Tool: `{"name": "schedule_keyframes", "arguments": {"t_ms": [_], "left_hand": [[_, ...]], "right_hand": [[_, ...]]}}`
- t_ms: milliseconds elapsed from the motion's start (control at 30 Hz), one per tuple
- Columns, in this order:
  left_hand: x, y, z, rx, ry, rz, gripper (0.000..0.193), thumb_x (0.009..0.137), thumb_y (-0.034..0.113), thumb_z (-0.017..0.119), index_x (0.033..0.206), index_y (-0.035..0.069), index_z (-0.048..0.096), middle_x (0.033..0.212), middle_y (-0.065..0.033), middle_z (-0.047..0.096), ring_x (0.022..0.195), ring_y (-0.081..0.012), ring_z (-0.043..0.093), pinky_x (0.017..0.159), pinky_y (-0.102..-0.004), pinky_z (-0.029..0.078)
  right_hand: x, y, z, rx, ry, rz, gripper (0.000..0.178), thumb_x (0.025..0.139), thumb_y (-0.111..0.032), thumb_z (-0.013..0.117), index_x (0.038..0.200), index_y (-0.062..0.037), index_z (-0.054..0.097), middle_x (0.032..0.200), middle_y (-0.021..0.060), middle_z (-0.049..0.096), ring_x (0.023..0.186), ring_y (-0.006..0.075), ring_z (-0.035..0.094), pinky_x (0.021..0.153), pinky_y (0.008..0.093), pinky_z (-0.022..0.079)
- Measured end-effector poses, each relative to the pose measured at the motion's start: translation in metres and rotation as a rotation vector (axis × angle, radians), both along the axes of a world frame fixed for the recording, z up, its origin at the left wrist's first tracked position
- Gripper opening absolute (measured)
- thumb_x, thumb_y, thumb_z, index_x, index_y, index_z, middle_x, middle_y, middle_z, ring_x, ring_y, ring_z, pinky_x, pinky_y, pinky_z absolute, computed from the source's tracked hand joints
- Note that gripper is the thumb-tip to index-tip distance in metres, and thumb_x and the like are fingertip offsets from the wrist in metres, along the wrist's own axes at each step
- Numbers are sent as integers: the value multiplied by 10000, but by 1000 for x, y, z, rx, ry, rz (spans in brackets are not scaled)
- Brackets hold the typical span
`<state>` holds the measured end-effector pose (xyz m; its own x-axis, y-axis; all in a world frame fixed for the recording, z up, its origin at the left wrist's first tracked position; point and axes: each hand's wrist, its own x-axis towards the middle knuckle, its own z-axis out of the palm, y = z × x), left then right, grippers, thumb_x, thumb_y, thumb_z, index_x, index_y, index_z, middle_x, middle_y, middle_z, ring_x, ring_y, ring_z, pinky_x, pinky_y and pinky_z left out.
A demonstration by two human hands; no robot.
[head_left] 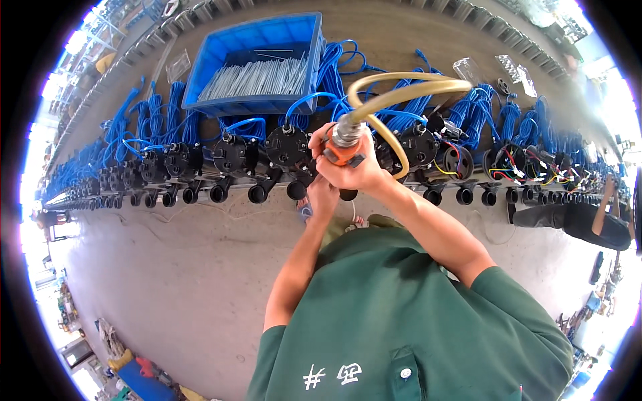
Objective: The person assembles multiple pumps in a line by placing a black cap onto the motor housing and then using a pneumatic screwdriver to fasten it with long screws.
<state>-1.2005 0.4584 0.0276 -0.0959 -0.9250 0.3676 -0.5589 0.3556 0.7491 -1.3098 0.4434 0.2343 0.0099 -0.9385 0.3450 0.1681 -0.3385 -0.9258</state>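
My right hand (361, 170) is wrapped round an orange air screwdriver (342, 152), held upright over the row of black pumps, with a tan air hose (401, 93) looping from its silver top fitting. Just below and nearer to me, my left hand (324, 195) reaches up to the pump under the tool; its fingers are mostly hidden behind the right hand and the driver. That pump is largely covered too, and the tool's tip is out of sight. Black round pumps with blue cables stand on either side, one pump (287, 145) to the left and another pump (417, 146) to the right.
Behind the pumps, a blue bin (251, 103) holds many thin, pale rods (254, 79). Blue cable coils (478, 110) lie along the bench. Pumps at right have exposed coloured wires (511, 164). A co-worker (595, 217) is at the far right.
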Motion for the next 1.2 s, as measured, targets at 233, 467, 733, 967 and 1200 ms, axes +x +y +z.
{"name": "schedule_keyframes", "arguments": {"t_ms": [233,467,733,967,1200], "left_hand": [[9,-2,8,172,-77,8,82,823,72,651,873,16,684,866,-182,689,775,-379,669,679,-450,530],[35,-26,248,73,42,-191,154,915,110,656,943,-32,710,839,-99,719,717,-120,651,685,-278,520],[-93,-237,213,142,-643,-1369,172,820,102,686,952,-3,720,917,-162,711,846,-346,682,770,-406,542],[-165,-231,95,-71,-959,-2206,186,730,57,690,915,38,686,898,-137,690,950,-336,647,794,-430,534],[-166,-241,67,-84,-590,-2364,106,760,51,620,853,24,665,840,-161,676,876,-359,660,743,-452,541]], "right_hand": [[-9,-2,30,-131,22,22,304,799,-8,615,1102,1,640,934,74,663,791,102,632,692,254,519],[-68,20,61,-25,-141,-228,262,775,17,589,1031,-26,625,901,73,642,733,116,621,652,248,503],[-88,41,39,-35,21,-619,201,826,-54,653,993,9,560,863,142,580,596,154,578,534,279,513],[-76,39,51,140,75,-855,237,892,-68,675,1061,-62,509,844,102,567,569,171,561,587,338,526],[-58,15,42,-71,-113,-1083,338,690,130,623,1018,67,571,813,178,623,596,210,641,538,319,563]]}}
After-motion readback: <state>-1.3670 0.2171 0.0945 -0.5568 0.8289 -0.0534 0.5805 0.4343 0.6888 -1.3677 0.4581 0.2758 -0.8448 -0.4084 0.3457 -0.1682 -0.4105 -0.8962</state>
